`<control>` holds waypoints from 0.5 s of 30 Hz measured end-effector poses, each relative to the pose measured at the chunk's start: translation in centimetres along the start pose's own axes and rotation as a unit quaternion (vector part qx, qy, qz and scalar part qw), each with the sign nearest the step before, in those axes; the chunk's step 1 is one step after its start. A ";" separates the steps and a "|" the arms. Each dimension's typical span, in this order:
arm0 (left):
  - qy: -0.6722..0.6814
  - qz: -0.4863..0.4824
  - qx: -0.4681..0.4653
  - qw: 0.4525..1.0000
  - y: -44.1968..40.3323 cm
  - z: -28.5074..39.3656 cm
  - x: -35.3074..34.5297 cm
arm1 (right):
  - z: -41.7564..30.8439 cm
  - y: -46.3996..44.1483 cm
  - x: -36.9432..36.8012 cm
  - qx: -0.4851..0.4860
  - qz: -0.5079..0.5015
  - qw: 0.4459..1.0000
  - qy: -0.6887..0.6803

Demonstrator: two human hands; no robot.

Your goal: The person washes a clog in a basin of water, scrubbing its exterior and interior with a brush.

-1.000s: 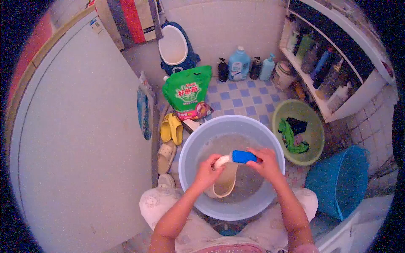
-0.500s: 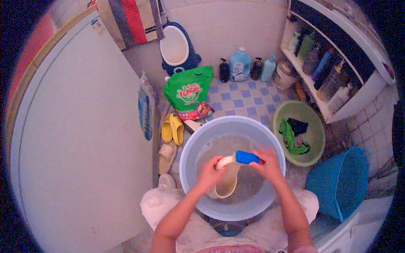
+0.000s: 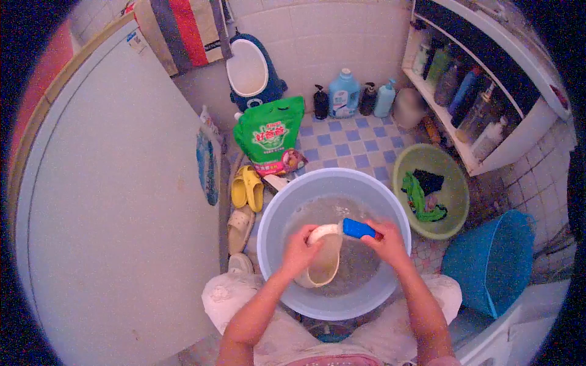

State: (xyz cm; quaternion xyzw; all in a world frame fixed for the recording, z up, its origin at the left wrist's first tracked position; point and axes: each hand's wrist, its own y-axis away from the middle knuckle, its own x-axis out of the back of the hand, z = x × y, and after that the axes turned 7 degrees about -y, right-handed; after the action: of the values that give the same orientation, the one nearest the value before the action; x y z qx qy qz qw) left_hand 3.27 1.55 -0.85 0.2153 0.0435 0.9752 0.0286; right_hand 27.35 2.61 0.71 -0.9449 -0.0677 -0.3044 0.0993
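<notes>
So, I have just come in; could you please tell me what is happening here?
A person is working over a large pale-blue basin with cloudy water in it. The left hand holds a pale shoe, and the right hand grips a blue tool, probably a brush, at the shoe's edge. It looks like shoe washing. Yellow clogs stand beyond the basin on the left; a green tub holding cloths is on the right.

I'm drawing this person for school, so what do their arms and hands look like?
The left hand and right hand have no gloves, and I see no watch or bracelet. The forearms are slim, without sleeves. A pinkish top and pale trousers show too.
</notes>
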 end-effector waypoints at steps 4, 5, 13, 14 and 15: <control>-0.057 -0.018 -0.020 0.998 0.6 2.0 -0.2 | -0.7 0.0 0.0 -0.026 -0.012 0.999 0.021; -0.092 -0.038 -0.013 0.995 0.9 3.0 -0.4 | -1.6 -0.4 -0.1 -0.019 -0.010 0.999 0.047; -0.019 0.006 -0.004 1.000 0.1 0.1 0.4 | -0.3 0.2 -0.5 -0.021 -0.020 1.000 -0.005; 0.001 0.014 -0.017 1.000 0.1 -0.6 0.5 | 0.0 0.5 -0.4 -0.086 -0.037 0.994 -0.048; 0.001 0.014 -0.016 1.000 0.3 0.1 0.4 | -0.2 0.6 -0.3 -0.087 -0.038 0.994 -0.048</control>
State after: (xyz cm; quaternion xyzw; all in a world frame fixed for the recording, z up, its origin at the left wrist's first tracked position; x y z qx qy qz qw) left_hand 2.90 1.34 -0.57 0.2146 0.0254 0.9762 0.0187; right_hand 27.08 1.99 0.60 -0.9602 -0.0813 -0.2673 0.0017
